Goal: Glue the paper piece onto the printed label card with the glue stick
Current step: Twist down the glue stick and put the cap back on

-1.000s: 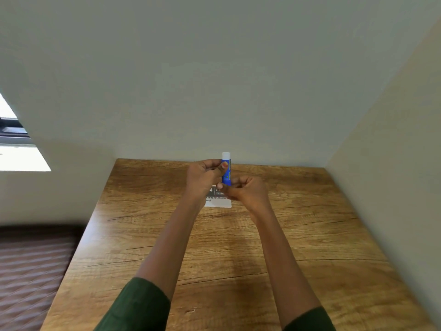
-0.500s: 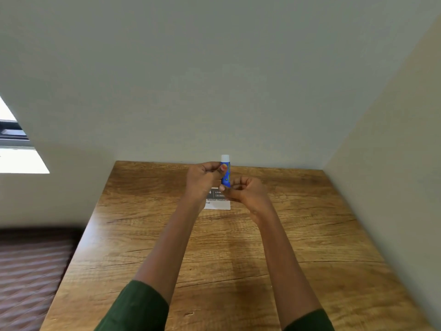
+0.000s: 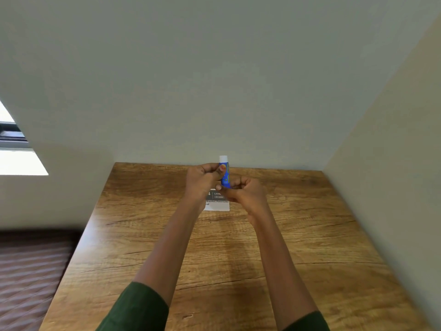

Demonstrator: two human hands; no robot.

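The glue stick [image 3: 225, 174] stands upright above the far middle of the bench [image 3: 143, 235], its long axis vertical and its white end pointing up toward the far wall; the blue body runs down to the hands. The left hand [image 3: 202, 181] has its grip closed around the upper part of the tube, thumb pressed on the blue side facing the camera. The right hand [image 3: 247, 192] is just to the right and slightly nearer, its fingers curled in a closed grip at the tube's lower end (whether it pinches the base itself or something small is too fine to tell). Both forearms reach straight out from the near edge, green sleeves [image 3: 140, 309] pushed up. The printed label card [image 3: 218, 205] lies flat on the bench directly beneath the hands, partly hidden by them.
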